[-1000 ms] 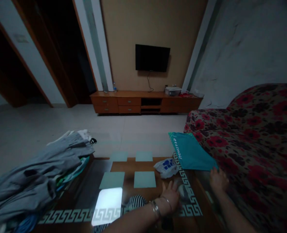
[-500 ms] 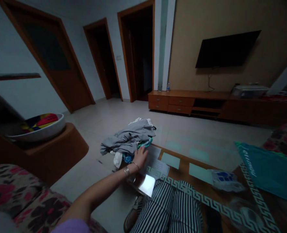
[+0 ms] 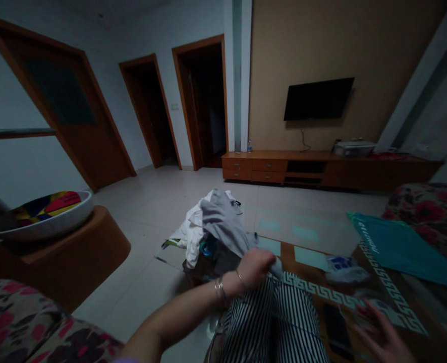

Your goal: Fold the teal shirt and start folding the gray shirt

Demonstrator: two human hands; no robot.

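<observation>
Two hands are seen: by the right hand (image 3: 384, 335), blurred with its fingers parted, no clear hold is shown, and whether anything is touched cannot be told. Just left of those fingers, a dark flat oblong (image 3: 336, 326) is seen. In the closed fingers of the left hand (image 3: 257, 268), a grey garment (image 3: 227, 224) is gripped, stretched to the clothes pile (image 3: 193, 228) beyond them. Past the right fingers, a plastic bag (image 3: 345, 272) and a flat teal piece (image 3: 401, 249) are laid on the glass worktop (image 3: 309, 257); far beyond both, a television (image 3: 318, 99) is mounted.
</observation>
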